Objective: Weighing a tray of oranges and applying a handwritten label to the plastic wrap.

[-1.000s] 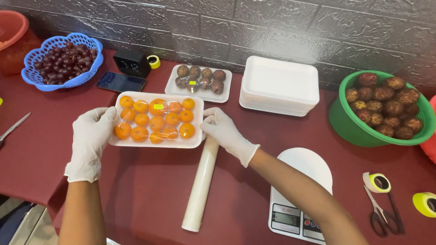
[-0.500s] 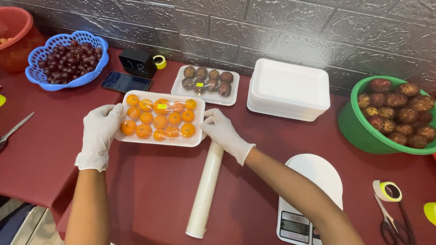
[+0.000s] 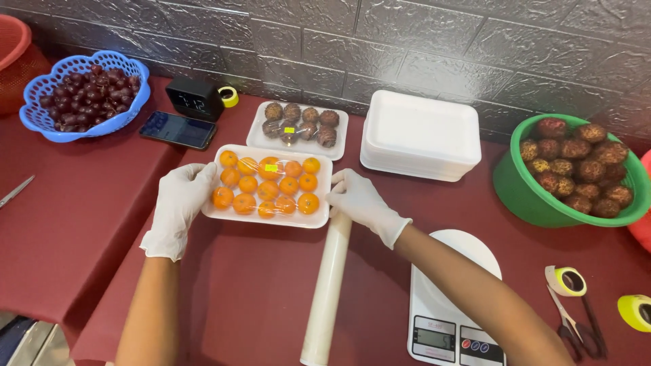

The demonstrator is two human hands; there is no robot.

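A white foam tray of small oranges (image 3: 270, 186), covered in clear film with a yellow sticker, lies on the dark red table (image 3: 81, 230). My left hand (image 3: 178, 203), in a white glove, grips the tray's left edge. My right hand (image 3: 359, 200), also gloved, holds the tray's right edge. A roll of cling film (image 3: 329, 285) lies just below my right hand, pointing toward me.
A wrapped tray of brown fruit (image 3: 298, 125) and a stack of white foam trays (image 3: 420, 135) sit behind. Blue basket of dark grapes (image 3: 85, 95), phone (image 3: 178, 130), black clock (image 3: 195, 98) at left. Green bowl of brown fruit (image 3: 573, 173), white scale (image 3: 454, 305), scissors (image 3: 576, 325), tape rolls (image 3: 566, 280) at right.
Both hands stay on the orange tray's ends. The view has shifted slightly; the tray sits a little closer to the wrapped brown-fruit tray.
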